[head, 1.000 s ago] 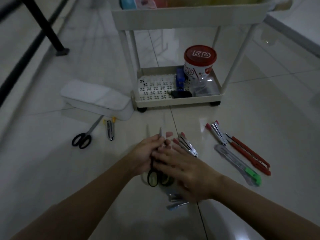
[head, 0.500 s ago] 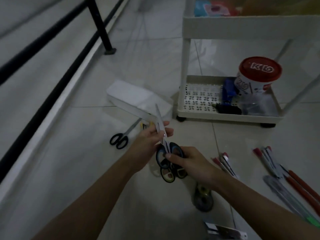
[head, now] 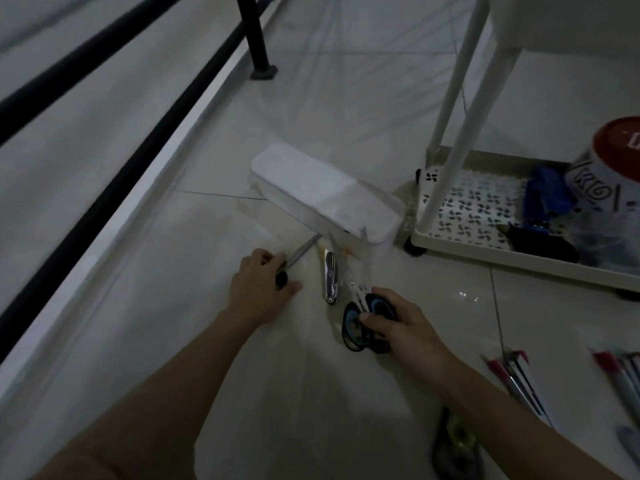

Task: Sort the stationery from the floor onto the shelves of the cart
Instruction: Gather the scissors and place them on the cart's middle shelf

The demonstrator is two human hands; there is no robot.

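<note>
My left hand [head: 259, 291] rests on the black handles of a pair of scissors [head: 299, 255] lying on the floor, fingers curled over them. My right hand [head: 405, 327] holds a bundle of scissors with blue and black handles [head: 353, 323], blades pointing up toward the white box. A silver nail clipper [head: 330, 277] lies between my hands. The white cart [head: 485, 251] stands at the right; its bottom shelf carries a red-lidded tub [head: 609, 171], a blue stapler [head: 545, 199] and a black item [head: 540, 244].
A white lidded box [head: 322, 195] sits on the floor left of the cart. Red-capped pens [head: 516, 379] and more pens lie at the right edge. A tape dispenser [head: 457, 441] lies under my right forearm. Black rails [head: 121, 168] and a post run along the left.
My left hand let go of the bundled scissors and moved left onto the black scissors on the floor. The right hand keeps the bundle. The view swung left.
</note>
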